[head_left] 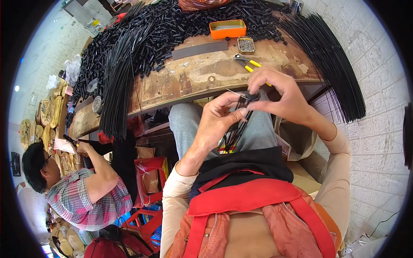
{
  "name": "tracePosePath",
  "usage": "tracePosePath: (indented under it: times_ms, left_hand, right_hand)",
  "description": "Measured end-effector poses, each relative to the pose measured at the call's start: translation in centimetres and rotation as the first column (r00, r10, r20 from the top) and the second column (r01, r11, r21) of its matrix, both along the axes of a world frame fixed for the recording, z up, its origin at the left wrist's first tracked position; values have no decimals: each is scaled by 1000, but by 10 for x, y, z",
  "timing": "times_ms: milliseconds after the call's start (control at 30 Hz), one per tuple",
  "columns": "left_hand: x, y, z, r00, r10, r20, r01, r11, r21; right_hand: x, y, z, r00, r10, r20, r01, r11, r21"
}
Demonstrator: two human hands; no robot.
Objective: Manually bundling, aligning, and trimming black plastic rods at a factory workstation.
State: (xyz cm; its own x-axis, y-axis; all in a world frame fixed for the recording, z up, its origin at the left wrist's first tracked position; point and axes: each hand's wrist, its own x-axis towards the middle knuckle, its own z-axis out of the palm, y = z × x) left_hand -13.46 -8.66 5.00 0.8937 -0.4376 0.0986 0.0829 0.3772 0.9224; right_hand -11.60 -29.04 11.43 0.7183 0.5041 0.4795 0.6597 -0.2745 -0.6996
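Over my lap, at the table's front edge, my two hands are close together. My left hand [219, 120] is closed, thumb and fingers pinched on thin black rods [233, 136] that hang down between my knees. A small black round part [252, 97] sits at the upper end, between both hands. My right hand [282, 92] is closed on that part with thumb and fingertips, its fingers arched over it. A thin light pin or wire sticks out near my left fingertips. Exactly how the part meets the rods is hidden by the fingers and blurred.
Pliers with yellow handles [254, 64], a small tin of metal bits [245, 45], an orange tray [228, 30] and a dark flat strip [200, 50] lie on the wooden table [189, 79]. Black tubular parts heap behind; rod bundles [118, 81] overhang both sides. A co-worker [86, 193] sits left.
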Motion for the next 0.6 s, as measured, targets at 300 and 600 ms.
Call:
tracePosePath:
  times_ms: [300,600]
  left_hand:
    - [-5,-4,2,990,130,47,-129,992,-15]
    - [-7,-5,3,991,39,-131,-52,994,-100]
  right_hand:
    - [-3,-6,0,992,42,-116,-29,993,112]
    - [5,-12,-11,950,238,-201,-184,949,257]
